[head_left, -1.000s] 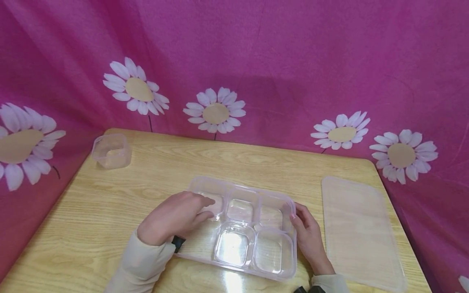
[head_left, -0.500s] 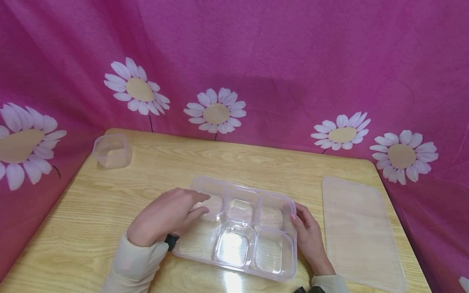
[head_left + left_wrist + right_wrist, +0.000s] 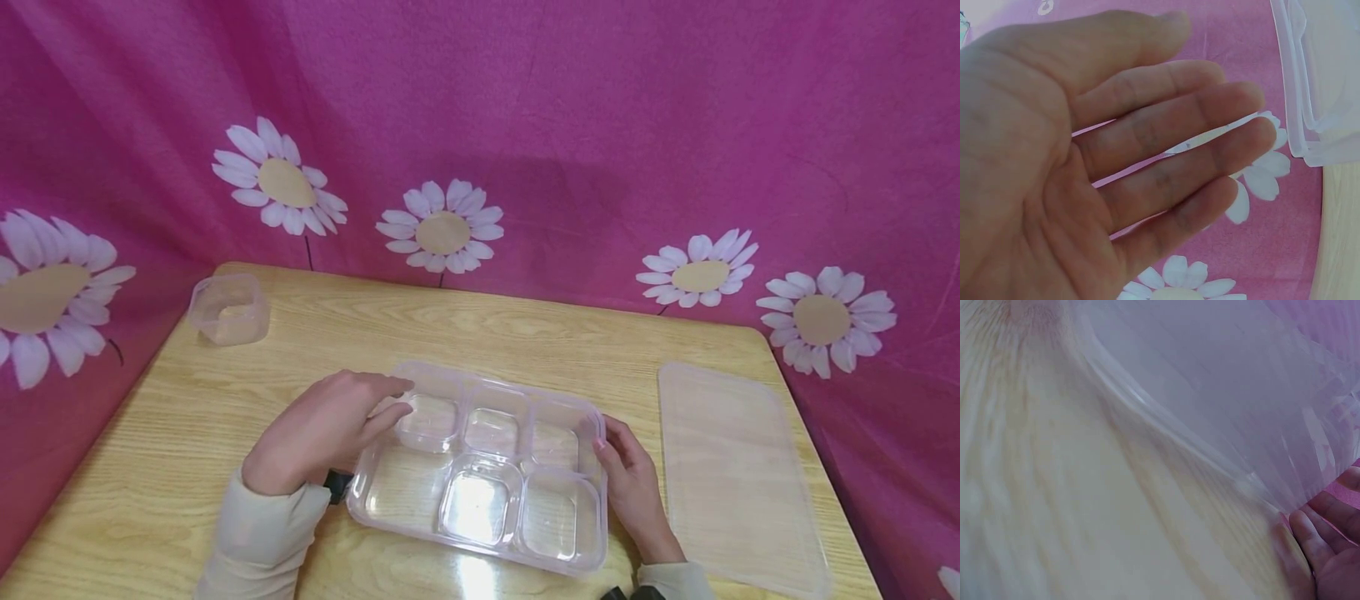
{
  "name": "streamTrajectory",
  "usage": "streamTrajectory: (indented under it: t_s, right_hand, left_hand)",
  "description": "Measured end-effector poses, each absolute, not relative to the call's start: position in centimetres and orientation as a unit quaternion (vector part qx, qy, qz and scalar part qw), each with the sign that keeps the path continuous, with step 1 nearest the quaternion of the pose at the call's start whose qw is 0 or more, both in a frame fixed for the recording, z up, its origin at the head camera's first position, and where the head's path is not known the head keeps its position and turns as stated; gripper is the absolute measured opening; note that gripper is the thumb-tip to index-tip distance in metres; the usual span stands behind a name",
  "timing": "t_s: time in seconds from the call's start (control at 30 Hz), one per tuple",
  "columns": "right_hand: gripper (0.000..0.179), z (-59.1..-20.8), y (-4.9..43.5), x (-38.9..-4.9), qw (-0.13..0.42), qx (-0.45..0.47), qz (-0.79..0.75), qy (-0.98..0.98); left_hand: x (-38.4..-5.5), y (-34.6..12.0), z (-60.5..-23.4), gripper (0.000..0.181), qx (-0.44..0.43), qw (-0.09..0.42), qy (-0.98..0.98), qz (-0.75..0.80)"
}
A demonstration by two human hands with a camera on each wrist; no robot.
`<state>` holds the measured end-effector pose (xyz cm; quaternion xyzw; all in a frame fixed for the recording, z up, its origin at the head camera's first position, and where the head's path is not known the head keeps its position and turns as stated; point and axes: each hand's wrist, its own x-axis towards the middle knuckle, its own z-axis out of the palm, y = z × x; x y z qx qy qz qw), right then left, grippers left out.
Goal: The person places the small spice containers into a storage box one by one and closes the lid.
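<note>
A clear rectangular plastic box [image 3: 408,492] sits on the table in front of me. Several clear square cups stand inside it, among them the back-left cup [image 3: 429,425]; the box's front-left corner has no cup. My left hand [image 3: 322,429] is over the box's left edge, its fingertips close to that back-left cup. In the left wrist view the fingers [image 3: 1166,137] are nearly straight and the palm holds nothing. My right hand [image 3: 633,483] grips the box's right wall, thumb at the rim and fingers outside. The right wrist view shows those fingers [image 3: 1313,540] at a lower corner.
Another clear square cup [image 3: 228,312] stands at the table's back-left corner. A flat translucent lid [image 3: 738,475] lies to the right of the box. Behind the wooden table [image 3: 337,321] hangs a pink curtain [image 3: 555,125] printed with white daisies.
My left hand has drawn back to the left, from over the back-left cup to the box's left edge. The right hand and the box have stayed put.
</note>
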<state>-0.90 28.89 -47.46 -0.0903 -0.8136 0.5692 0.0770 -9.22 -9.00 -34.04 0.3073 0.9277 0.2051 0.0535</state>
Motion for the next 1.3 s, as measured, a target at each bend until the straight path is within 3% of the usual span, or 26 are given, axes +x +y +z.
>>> streamTrajectory:
  t_s: [0.83, 1.3]
  right_hand:
    - [0.034, -47.5, 28.9, -0.9, 0.082, -0.082, 0.559, -0.821]
    - [0.034, -47.4, 28.9, -1.0, 0.076, -0.086, 0.557, -0.823]
  left_hand:
    - [-12.4, -10.9, -36.9, 0.030, 0.238, -0.002, 0.940, 0.246]
    - [-14.2, -12.8, -38.6, 0.023, 0.192, -0.099, 0.937, 0.276]
